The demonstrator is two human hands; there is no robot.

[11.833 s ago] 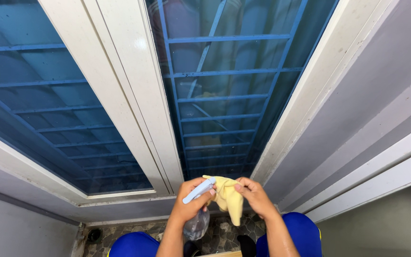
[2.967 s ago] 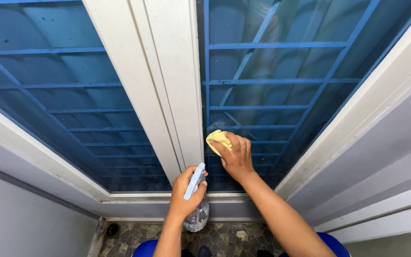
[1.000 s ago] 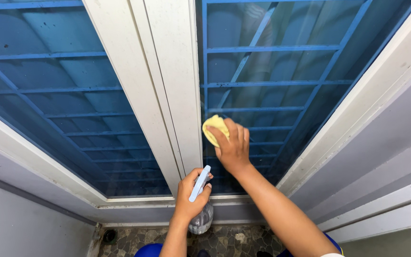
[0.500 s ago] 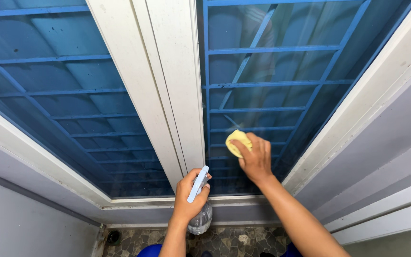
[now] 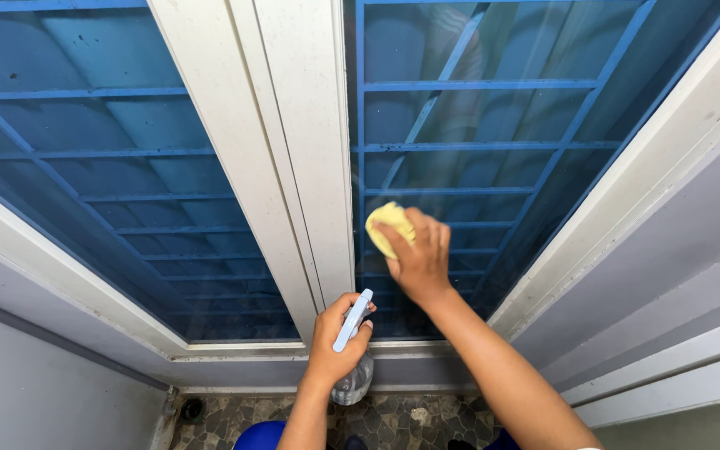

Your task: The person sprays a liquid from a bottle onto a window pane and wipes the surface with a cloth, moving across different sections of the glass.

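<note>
Small crumpled yellow cloth (image 5: 388, 222), soft and bunched into a wad, sits flat against the blue-tinted glass pane (image 5: 502, 117) of the right window section, low on the pane and just right of the white centre frame post (image 5: 293, 150). Right hand (image 5: 417, 258) presses on it, palm down, fingers spread over the cloth so only its upper left part shows; the rest is hidden under the hand. Left hand (image 5: 335, 337) is wrapped tight around the neck of a clear plastic spray bottle with a pale blue trigger head (image 5: 352, 321), held below the cloth, near the bottom sill, not touching the glass. Bottle body hangs under the fist, partly covered by fingers; contents hard to make out. Blue metal grille bars (image 5: 477, 85) run behind the glass, horizontal with one diagonal. Faint reflection in the pane, too dim to read. White outer frame (image 5: 627, 175) slants down the right side, grey wall (image 5: 693, 250) beyond it. Left pane (image 5: 85, 167) has the same blue bars. Patterned stone floor (image 5: 410, 412) at bottom, with a small dark round spot (image 5: 192, 409) at the left, unclear what it is. Blue clothing (image 5: 260, 436) cut off by the lower edge. Both forearms cut off at the bottom.
</note>
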